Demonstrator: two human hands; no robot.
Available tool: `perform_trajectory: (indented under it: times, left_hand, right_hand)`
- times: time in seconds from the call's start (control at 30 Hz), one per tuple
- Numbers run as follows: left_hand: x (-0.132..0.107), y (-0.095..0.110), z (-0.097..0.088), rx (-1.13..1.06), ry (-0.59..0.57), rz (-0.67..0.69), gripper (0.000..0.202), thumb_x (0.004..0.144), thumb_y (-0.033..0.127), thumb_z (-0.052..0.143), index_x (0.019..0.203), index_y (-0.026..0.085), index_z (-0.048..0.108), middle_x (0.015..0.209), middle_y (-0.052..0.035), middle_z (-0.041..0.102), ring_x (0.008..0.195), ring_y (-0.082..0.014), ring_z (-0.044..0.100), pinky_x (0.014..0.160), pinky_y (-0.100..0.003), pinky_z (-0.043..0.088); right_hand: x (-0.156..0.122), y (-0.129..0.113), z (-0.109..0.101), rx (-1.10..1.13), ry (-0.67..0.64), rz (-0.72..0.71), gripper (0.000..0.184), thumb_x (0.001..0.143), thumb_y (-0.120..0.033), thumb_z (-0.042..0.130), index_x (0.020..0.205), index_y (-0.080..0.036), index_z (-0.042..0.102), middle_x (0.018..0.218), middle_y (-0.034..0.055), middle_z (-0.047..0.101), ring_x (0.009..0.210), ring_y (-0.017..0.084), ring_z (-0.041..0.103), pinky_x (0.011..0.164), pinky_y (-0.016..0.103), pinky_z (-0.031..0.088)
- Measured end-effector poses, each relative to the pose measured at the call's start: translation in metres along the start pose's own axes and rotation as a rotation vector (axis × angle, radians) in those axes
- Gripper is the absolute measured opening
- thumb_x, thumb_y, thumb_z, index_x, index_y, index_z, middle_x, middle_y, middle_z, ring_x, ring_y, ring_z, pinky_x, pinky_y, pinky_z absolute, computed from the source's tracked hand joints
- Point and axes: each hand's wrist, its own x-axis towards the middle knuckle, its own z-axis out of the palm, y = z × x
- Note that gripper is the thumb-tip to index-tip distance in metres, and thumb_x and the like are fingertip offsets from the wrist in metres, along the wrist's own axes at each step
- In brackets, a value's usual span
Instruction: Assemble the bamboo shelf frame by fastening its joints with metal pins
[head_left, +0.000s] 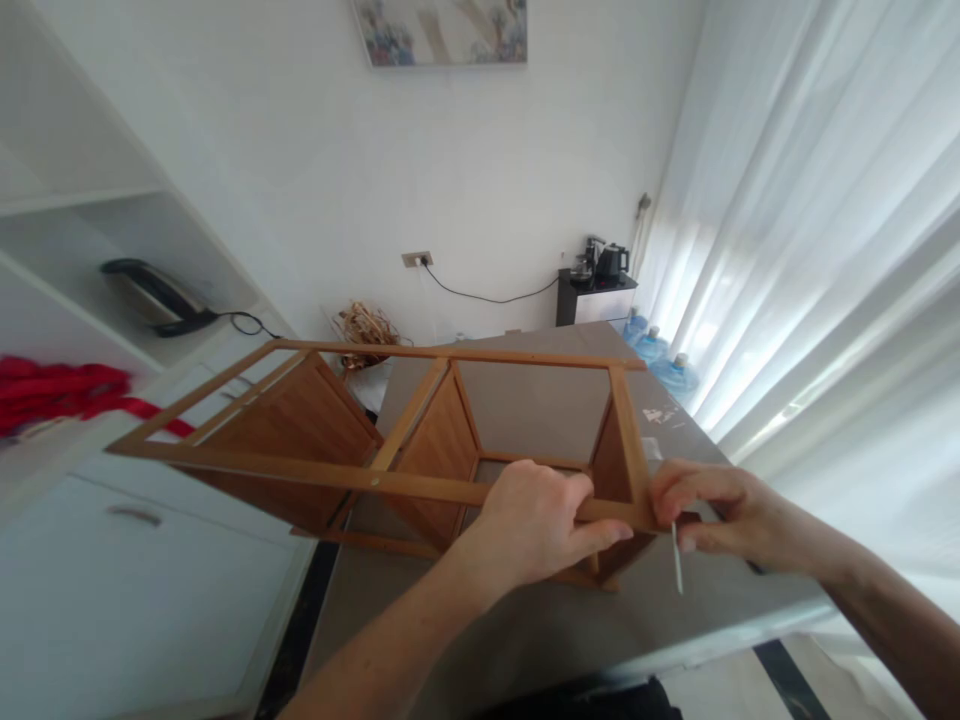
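Clamping the near rail of the wooden rack, the left hand wraps thumb and fingers around it, probably to steady the rack, which rests on the counter. The right hand pinches a slim pale rod at the end corner, perhaps a tool, too blurred to name. Inside the white shelf compartment sits a kettle; blue bottles stand beside the curtain.

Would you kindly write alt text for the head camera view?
Two bare hands hold and touch a wooden frame on a gray table. The left hand grips its near rail; the right hand is at its corner, beside a thin pale rod.
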Motion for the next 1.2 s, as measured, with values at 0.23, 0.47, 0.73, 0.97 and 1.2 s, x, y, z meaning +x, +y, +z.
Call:
perform_trajectory:
  times: [0.23, 0.47, 0.73, 0.97, 1.2]
  left_hand:
    - [-0.005, 0.003, 0.006, 0.046, 0.069, 0.041, 0.061, 0.085, 0.067, 0.029, 0.076, 0.017, 0.061, 0.067, -0.0053, 0.065, 0.064, -0.0209, 0.062, 0.064, -0.031, 0.042]
    - [-0.007, 0.000, 0.008, 0.052, 0.079, 0.073, 0.059, 0.086, 0.065, 0.029, 0.077, 0.016, 0.061, 0.068, -0.0068, 0.065, 0.066, -0.0222, 0.063, 0.063, -0.032, 0.043]
    - [-0.013, 0.002, 0.005, 0.057, 0.036, 0.110, 0.055, 0.085, 0.065, 0.033, 0.079, 0.016, 0.060, 0.070, -0.0069, 0.066, 0.068, -0.0235, 0.064, 0.066, -0.034, 0.045]
    - [-0.014, 0.005, 0.004, 0.037, 0.052, 0.076, 0.062, 0.086, 0.067, 0.028, 0.079, 0.015, 0.061, 0.071, -0.0088, 0.067, 0.068, -0.0237, 0.064, 0.066, -0.035, 0.045]
    - [-0.013, 0.005, 0.007, 0.048, 0.060, 0.071, 0.059, 0.085, 0.066, 0.030, 0.078, 0.016, 0.060, 0.069, -0.0076, 0.066, 0.066, -0.0239, 0.064, 0.064, -0.035, 0.045]
  right_hand:
    - [-0.003, 0.000, 0.019, -0.080, 0.158, -0.013, 0.010, 0.077, -0.029, 0.067, 0.079, -0.019, 0.064, 0.089, 0.0048, 0.060, 0.077, 0.015, 0.058, 0.069, 0.026, 0.048]
    - [-0.011, -0.018, 0.021, -0.357, 0.144, -0.037, 0.014, 0.079, -0.031, 0.064, 0.089, -0.020, 0.064, 0.094, 0.0071, 0.063, 0.078, 0.016, 0.059, 0.067, 0.027, 0.049]
    - [-0.006, -0.051, 0.021, -0.584, 0.055, -0.145, 0.012, 0.083, -0.027, 0.060, 0.090, -0.020, 0.067, 0.087, 0.0077, 0.064, 0.078, 0.017, 0.059, 0.064, 0.028, 0.047]
    - [-0.008, -0.057, 0.015, -0.632, -0.056, -0.169, 0.017, 0.086, -0.025, 0.056, 0.098, -0.022, 0.067, 0.090, 0.0073, 0.063, 0.079, 0.016, 0.058, 0.065, 0.028, 0.046]
    - [-0.008, -0.058, 0.022, -0.691, -0.003, -0.161, 0.017, 0.088, -0.025, 0.054, 0.098, -0.020, 0.067, 0.087, 0.0080, 0.062, 0.079, 0.017, 0.056, 0.066, 0.028, 0.045]
